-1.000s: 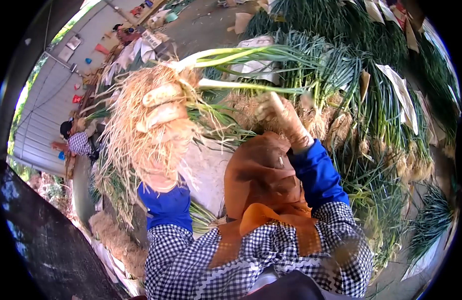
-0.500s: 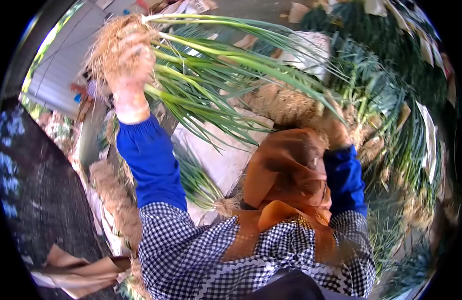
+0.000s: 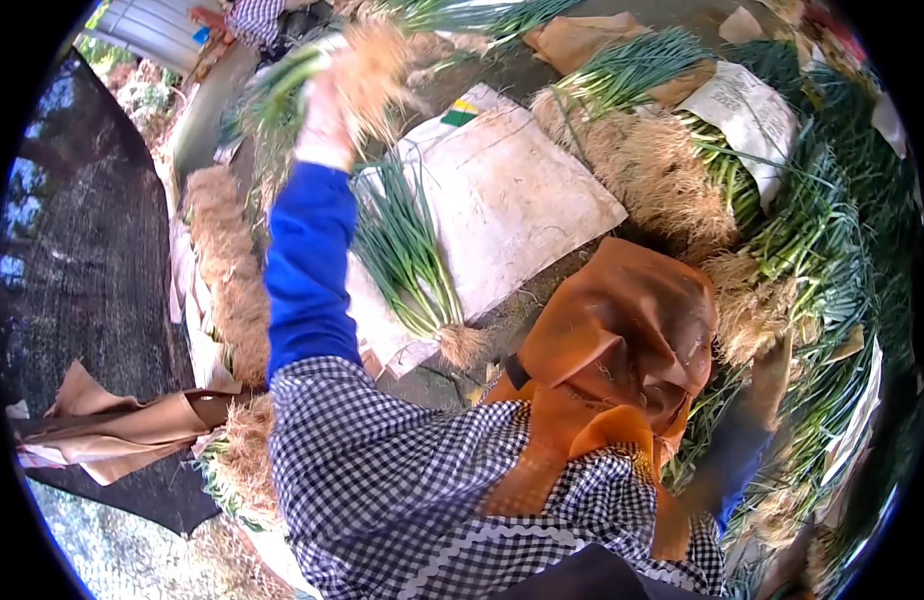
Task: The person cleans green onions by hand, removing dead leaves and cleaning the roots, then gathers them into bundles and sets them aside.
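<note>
My left hand [image 3: 327, 118] is raised at the upper left, closed round a bunch of green onions [image 3: 380, 72]. Its pale roots hang to the right of the hand, and the green leaves point left; both are blurred. Below it, another green onion bundle [image 3: 407, 255] lies on a flat white sack [image 3: 527, 205], roots toward me. At the right, my right hand [image 3: 770, 385] reaches down beside a rooty green onion pile [image 3: 752, 310]. Motion smears its fingers, so their grip does not show.
Stacked green onions [image 3: 652, 160] with roots facing me lie beyond the sack, partly under a white bag [image 3: 747, 120]. A root-edged row [image 3: 227, 270] runs along the left, beside dark netting [image 3: 102, 260]. Another person's hand [image 3: 207, 18] shows at the top left.
The bunch in my left hand has swung round: its leaves pointed right and now point left. My right hand has moved down and right. The view has shifted, showing more of the white sack.
</note>
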The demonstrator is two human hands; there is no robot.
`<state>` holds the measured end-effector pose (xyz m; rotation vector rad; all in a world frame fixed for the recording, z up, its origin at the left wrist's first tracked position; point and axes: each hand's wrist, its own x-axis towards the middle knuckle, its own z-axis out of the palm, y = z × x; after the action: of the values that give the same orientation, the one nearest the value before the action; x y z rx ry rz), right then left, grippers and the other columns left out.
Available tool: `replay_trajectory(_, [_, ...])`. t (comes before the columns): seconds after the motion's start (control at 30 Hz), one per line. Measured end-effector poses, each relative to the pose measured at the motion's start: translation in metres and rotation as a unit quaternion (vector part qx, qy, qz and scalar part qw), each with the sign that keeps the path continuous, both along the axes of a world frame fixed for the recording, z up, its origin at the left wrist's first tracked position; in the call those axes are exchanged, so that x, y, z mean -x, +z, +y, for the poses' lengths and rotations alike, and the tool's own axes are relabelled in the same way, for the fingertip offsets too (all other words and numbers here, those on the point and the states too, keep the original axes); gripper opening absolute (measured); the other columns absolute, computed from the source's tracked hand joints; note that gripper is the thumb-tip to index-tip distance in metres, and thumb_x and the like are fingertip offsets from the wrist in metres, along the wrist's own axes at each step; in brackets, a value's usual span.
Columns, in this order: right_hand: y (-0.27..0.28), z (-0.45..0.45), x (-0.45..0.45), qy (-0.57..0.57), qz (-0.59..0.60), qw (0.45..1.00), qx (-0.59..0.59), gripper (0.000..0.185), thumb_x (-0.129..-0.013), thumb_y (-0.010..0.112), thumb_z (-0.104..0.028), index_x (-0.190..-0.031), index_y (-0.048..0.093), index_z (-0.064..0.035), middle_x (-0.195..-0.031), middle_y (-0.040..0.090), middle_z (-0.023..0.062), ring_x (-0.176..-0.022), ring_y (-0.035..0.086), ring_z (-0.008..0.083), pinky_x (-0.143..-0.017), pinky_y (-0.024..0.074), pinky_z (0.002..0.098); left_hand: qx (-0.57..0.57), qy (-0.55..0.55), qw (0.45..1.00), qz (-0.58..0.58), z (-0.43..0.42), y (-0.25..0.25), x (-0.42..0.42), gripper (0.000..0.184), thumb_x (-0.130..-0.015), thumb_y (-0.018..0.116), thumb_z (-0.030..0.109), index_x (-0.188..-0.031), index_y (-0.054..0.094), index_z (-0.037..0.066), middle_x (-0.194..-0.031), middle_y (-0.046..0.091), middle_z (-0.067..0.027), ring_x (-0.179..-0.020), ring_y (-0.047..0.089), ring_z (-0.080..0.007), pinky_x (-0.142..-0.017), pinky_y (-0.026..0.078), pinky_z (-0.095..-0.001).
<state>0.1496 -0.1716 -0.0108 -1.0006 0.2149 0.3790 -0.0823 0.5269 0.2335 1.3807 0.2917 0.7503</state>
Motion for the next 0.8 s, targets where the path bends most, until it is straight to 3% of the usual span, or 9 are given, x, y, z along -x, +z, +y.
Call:
replay_trajectory(0.03, [0.013,0.005,0.012,0.012,0.008,0.999,0.04,0.023,-0.088,0.055,-0.031,-0.089,0.059,-0.0087,-0.07,0.056,0.0004,-0.056,0.048,0.0093,-0.05,0.0387,0.0221,-0.055,0.009,0.998,0.01,0.015,-0.054,0.019,0.041,-0.082,0.056,0.035,-0.11,0.055,0.006,-0.104,0.061,-0.0086,-0.095,0.057,-0.0215,-0.082,0.048,-0.0322])
replay_trajectory(0.07, [0.038,0.015,0.032,-0.007,0.019,0.996,0.084,0.024,-0.088,0.055,-0.033,-0.086,0.058,-0.009,-0.066,0.053,-0.0004,-0.055,0.046,0.0091,-0.05,0.0377,0.0215,0.176,0.017,0.983,0.042,-0.009,-0.089,0.038,0.04,-0.079,0.06,0.032,-0.109,0.056,0.006,-0.102,0.062,-0.0088,-0.092,0.059,-0.0203,-0.08,0.05,-0.0311])
replay_trajectory(0.27, [0.001,-0.027,0.07,-0.048,0.001,0.966,0.253,0.027,-0.088,0.054,-0.035,-0.088,0.059,-0.0082,-0.066,0.054,-0.0024,-0.054,0.044,0.0074,-0.05,0.0351,0.0195,0.345,0.134,0.849,0.376,-0.128,-0.268,0.12,0.04,-0.08,0.053,0.018,-0.116,0.049,0.001,-0.101,0.062,-0.0119,-0.085,0.062,-0.0237,-0.08,0.052,-0.0323])
replay_trajectory(0.4, [0.014,-0.039,0.085,-0.048,0.12,0.972,0.195,0.03,-0.088,0.053,-0.034,-0.09,0.062,-0.0053,-0.066,0.055,-0.0017,-0.054,0.045,0.008,-0.05,0.0332,0.0192,0.411,0.082,0.862,0.285,-0.168,-0.469,0.197,0.024,-0.081,0.046,0.003,-0.102,0.057,0.0,-0.085,0.061,-0.0084,-0.079,0.059,-0.0216,-0.073,0.05,-0.0326])
replay_trajectory(0.5, [0.056,-0.012,0.082,-0.036,0.001,0.949,0.314,0.026,-0.088,0.055,-0.03,-0.078,0.062,-0.007,-0.06,0.05,-0.0022,-0.049,0.04,0.0059,-0.046,0.0299,0.0209,0.579,-0.038,0.777,0.245,-0.178,-0.456,0.204,0.02,-0.083,0.05,0.023,-0.08,0.059,0.006,-0.074,0.061,-0.0088,-0.072,0.059,-0.0251,-0.063,0.049,-0.037])
replay_trajectory(0.63, [0.031,-0.037,0.018,-0.097,-0.197,0.864,0.453,0.024,-0.088,0.054,-0.03,-0.085,0.06,-0.007,-0.07,0.053,-0.0029,-0.062,0.047,0.0098,-0.059,0.0385,0.0246,0.595,-0.181,0.727,0.292,-0.166,-0.465,0.236,0.038,-0.087,0.047,0.036,-0.11,0.055,0.007,-0.093,0.061,-0.0137,-0.074,0.06,-0.0281,-0.064,0.052,-0.0386])
replay_trajectory(0.7, [0.04,-0.031,-0.013,-0.157,-0.259,0.811,0.501,0.031,-0.086,0.056,-0.037,-0.093,0.061,-0.0074,-0.073,0.059,0.0025,-0.066,0.055,0.0168,-0.066,0.0451,0.0299,0.246,0.243,0.781,0.521,-0.21,-0.402,0.183,0.049,-0.079,0.059,0.022,-0.12,0.046,-0.002,-0.102,0.06,-0.0194,-0.084,0.059,-0.0318,-0.072,0.049,-0.0382])
replay_trajectory(0.73, [0.062,-0.01,-0.019,-0.198,-0.209,0.831,0.476,0.034,-0.085,0.057,-0.04,-0.094,0.062,-0.0078,-0.073,0.062,0.0059,-0.067,0.058,0.0204,-0.067,0.047,0.0319,-0.08,0.351,0.657,0.662,-0.215,-0.38,0.165,0.062,-0.074,0.065,0.02,-0.124,0.041,-0.008,-0.106,0.059,-0.0228,-0.095,0.057,-0.036,-0.085,0.046,-0.0367])
replay_trajectory(0.8, [0.073,0.005,-0.041,-0.154,-0.164,0.714,0.663,0.042,-0.082,0.059,-0.043,-0.097,0.061,-0.0036,-0.08,0.065,0.016,-0.071,0.063,0.0261,-0.065,0.0492,0.0343,-0.053,0.311,0.871,0.377,-0.203,-0.37,0.144,0.051,-0.076,0.055,-0.001,-0.124,0.039,-0.009,-0.115,0.052,-0.021,-0.101,0.054,-0.0283,-0.088,0.043,-0.0341])
